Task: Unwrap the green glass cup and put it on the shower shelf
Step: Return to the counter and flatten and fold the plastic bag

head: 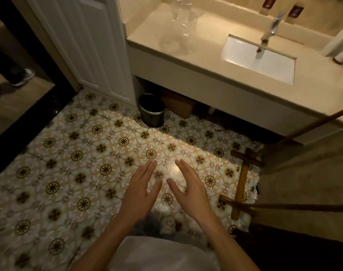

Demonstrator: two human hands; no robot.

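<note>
Nearest, the left hand (140,189) and the right hand (190,189) hang side by side over the patterned yellow and brown floor tiles (78,163), palms turned toward each other, fingers (150,167) straight and released, grasping nothing. The floor around and beyond them lies open to the left and ahead. To the right, a brown wooden frame (242,184) stands on the tiles, hemming that side. Farther off, a small black round waste bin (151,110) sits at the near left corner of the beige stone table (205,26), beside a white panelled door (92,45). On the table's left part lies crumpled clear plastic wrap (183,22), blurred; the green glass cup cannot be made out. To the right, a white rectangular sink (260,59) lies under a chrome tap (270,30)
</note>
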